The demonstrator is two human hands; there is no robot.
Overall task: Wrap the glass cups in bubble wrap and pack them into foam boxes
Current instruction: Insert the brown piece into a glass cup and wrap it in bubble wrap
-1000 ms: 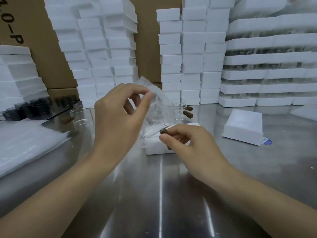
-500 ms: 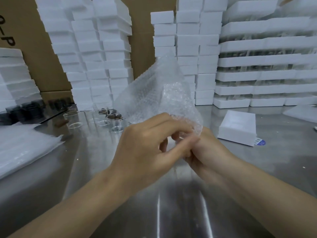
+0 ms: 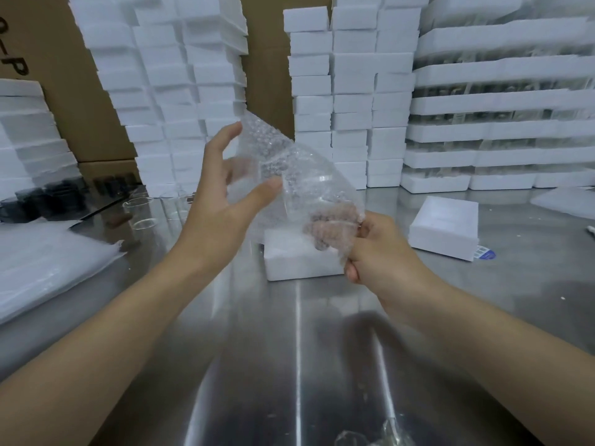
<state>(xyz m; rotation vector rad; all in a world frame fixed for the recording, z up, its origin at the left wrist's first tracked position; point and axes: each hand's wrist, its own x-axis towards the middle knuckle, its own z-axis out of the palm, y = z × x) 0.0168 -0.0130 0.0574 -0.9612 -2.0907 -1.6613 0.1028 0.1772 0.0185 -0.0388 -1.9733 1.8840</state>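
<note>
Head view looks down on a brushed stainless-steel surface that fills the foreground and reflects the forearms. Brown cardboard cartons close the room at the back. In front of them rise leaning stacks of white foam boxes, a straighter stack of the same boxes, and, on the right, wide white foam trays piled in layers.

A heap of pale, flat plastic sheets lies at the left edge of the surface. Behind it are dark, black-topped containers, too blurred to tell further. Several empty clear glass cups stand upright near them. A closed white foam box sits well apart on the right with a small blue-and-white label just beside it. A crumpled scrap of clear film lies at the bottom edge.

A clear bubble-wrap sheet is held up in the air at the centre. It hides part of the stacks behind it. Directly below it stands a low white foam box on the surface. The right grip has its fingers curled round the sheet's lower end. The left grip is spread, thumb at the sheet's front and fingers blurred behind it. A faint curved outline shows through the wrap; whether it is a cup cannot be told.
</note>
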